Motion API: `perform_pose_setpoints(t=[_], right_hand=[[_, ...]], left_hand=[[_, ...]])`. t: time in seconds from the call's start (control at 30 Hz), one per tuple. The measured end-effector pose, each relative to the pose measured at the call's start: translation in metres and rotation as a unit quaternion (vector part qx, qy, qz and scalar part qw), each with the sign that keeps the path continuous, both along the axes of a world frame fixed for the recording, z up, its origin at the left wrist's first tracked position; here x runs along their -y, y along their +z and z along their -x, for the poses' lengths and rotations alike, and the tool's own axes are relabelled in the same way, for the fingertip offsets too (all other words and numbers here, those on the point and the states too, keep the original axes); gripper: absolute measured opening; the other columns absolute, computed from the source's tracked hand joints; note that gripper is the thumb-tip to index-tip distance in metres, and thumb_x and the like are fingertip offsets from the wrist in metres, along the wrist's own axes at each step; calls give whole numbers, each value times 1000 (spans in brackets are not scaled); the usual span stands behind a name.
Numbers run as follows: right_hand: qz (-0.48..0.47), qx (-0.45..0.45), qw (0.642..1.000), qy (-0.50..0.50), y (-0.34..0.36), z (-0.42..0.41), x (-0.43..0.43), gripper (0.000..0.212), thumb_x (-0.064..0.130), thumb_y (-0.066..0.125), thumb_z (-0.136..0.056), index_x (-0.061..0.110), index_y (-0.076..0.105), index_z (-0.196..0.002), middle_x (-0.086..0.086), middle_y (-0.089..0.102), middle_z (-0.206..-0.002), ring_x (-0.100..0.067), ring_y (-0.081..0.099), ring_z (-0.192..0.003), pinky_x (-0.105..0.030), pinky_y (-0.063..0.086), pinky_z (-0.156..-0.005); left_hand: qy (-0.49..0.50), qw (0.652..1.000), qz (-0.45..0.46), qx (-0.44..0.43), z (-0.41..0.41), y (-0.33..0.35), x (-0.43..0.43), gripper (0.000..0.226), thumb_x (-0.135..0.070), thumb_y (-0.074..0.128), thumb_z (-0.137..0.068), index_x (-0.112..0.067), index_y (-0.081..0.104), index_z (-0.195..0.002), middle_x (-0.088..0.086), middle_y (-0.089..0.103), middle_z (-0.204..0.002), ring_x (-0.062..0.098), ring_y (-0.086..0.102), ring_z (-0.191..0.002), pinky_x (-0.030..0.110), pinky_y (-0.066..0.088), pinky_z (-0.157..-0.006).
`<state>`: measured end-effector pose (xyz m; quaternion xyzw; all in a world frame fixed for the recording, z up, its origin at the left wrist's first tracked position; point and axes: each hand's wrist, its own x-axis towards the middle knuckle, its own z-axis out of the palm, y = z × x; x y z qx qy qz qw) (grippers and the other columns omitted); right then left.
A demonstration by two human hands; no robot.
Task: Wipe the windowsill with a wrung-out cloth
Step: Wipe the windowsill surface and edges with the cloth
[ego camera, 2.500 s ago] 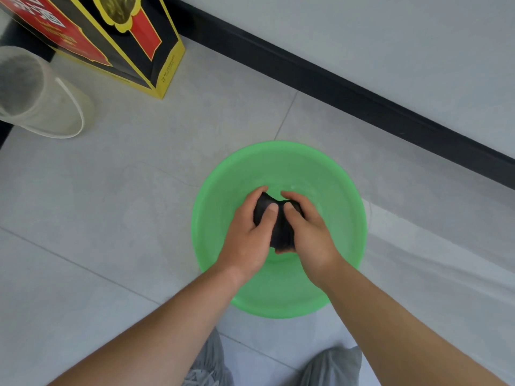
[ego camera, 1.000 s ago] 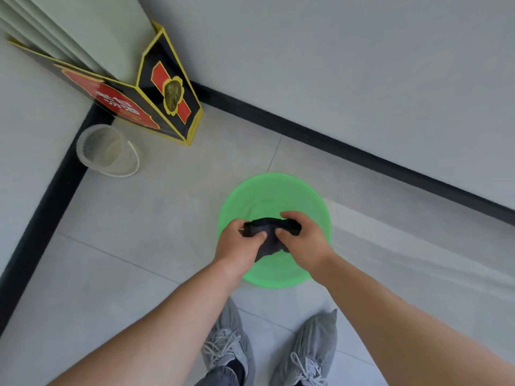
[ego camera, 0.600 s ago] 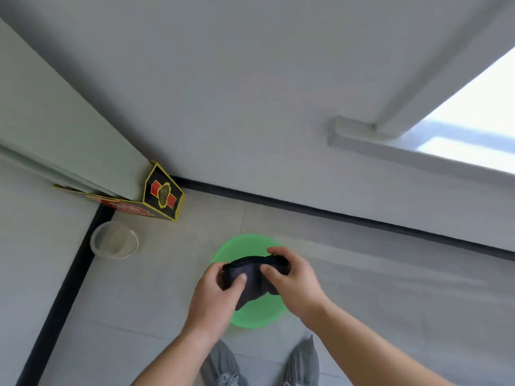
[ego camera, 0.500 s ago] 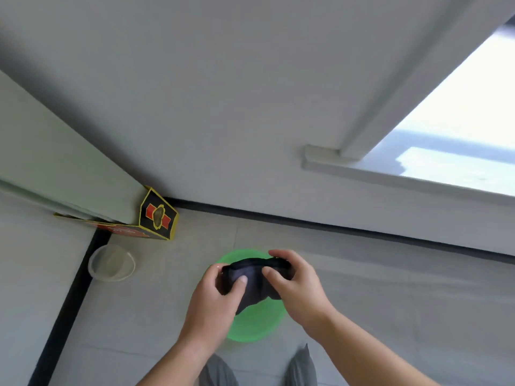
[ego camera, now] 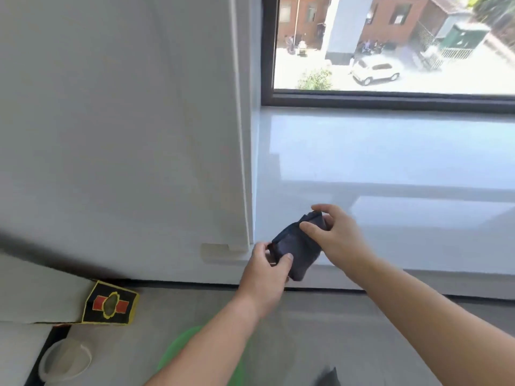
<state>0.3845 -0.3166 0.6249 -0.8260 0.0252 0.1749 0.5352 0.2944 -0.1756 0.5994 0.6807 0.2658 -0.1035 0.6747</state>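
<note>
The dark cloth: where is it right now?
In the head view the dark cloth is just below centre, held between the left hand and right hand, at the front left corner of the windowsill.

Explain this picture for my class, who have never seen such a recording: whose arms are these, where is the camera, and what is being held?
There is no machine here. A person wears one wide-angle camera on the head, so you look forward and down along their own bare arms. The left hand and the right hand each pinch a dark cloth between thumb and fingers. They hold it at the front edge of a pale, glossy windowsill, near its left end. Whether the cloth touches the sill cannot be told. On the floor below are a green basin, partly hidden by the left arm, a black, red and yellow box and a clear plastic container.
</note>
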Motion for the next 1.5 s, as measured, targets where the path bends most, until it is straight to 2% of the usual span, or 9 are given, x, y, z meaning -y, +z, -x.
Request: perform_pose_setpoints(t=[0.2,0.53,0.63,0.8,0.93,1.07,1.3,1.4,1.5], right_hand=[[-3,-25,999,33,-29,-117,34,44,25,63,-91,29,50,-133,2,63,-112,-14,62,-97,-22,46,-64],[71,27,991,110,-69,-225,33,47,16,58,-93,27,48,-137,5,59,-121,-16,56,-108,-25,43,-86],[92,54,986,129,-68,-258,30,47,13,56,-94,29,48,-138,6,57,-122,-13,53,-109,-23,40,-89],[181,109,960,183,-76,-310,32,45,22,54,-97,32,47,-140,2,42,-140,-13,45,-117,-26,38,-94],[297,329,833,331,-92,-320,46,45,36,56,-93,32,50,-137,-2,18,-162,-27,17,-148,-41,23,-116],[274,374,718,519,-105,-338,51,50,41,45,-95,31,44,-144,4,28,-161,-24,23,-148,-46,23,-119],[213,438,617,617,-118,-389,36,47,38,37,-103,37,34,-150,-1,28,-161,-26,41,-130,-40,34,-104],[223,440,640,589,-126,-410,18,47,37,35,-103,37,34,-150,-4,30,-160,-28,39,-134,-41,29,-108],[300,423,723,457,-129,-448,-31,50,39,36,-100,32,35,-150,-9,30,-158,-33,35,-134,-46,22,-109]], left_hand=[[87,995,-57,-10,-113,-14,42,36,-22,62,-90,-26,42,-119,-3,63,-106,17,67,-96,45,57,-89],[96,991,-81,-43,-211,-44,54,47,-24,58,-89,-41,39,-129,-2,67,-104,25,69,-91,44,57,-87],[90,992,-90,-24,-242,-46,55,41,-21,57,-91,-36,46,-128,-3,66,-106,17,68,-94,38,58,-83],[118,989,-91,24,-290,-50,52,51,-13,51,-97,-31,36,-142,-19,50,-127,-18,52,-104,4,44,-77],[103,944,-310,46,-300,-69,43,48,-18,54,-95,-20,44,-142,-5,44,-148,8,37,-137,34,32,-115],[42,878,-478,-5,-285,-95,42,43,-30,50,-92,-17,55,-132,7,45,-150,26,36,-142,43,28,-117],[-58,821,-566,-40,-280,-110,54,62,-36,39,-90,-12,38,-147,11,26,-161,25,18,-151,49,15,-118],[-67,811,-578,-54,-282,-109,58,70,-43,42,-88,-11,34,-150,12,21,-163,26,15,-152,50,17,-118],[-70,802,-590,-64,-285,-110,59,72,-46,43,-87,-11,36,-150,12,21,-163,26,16,-152,52,20,-118]])
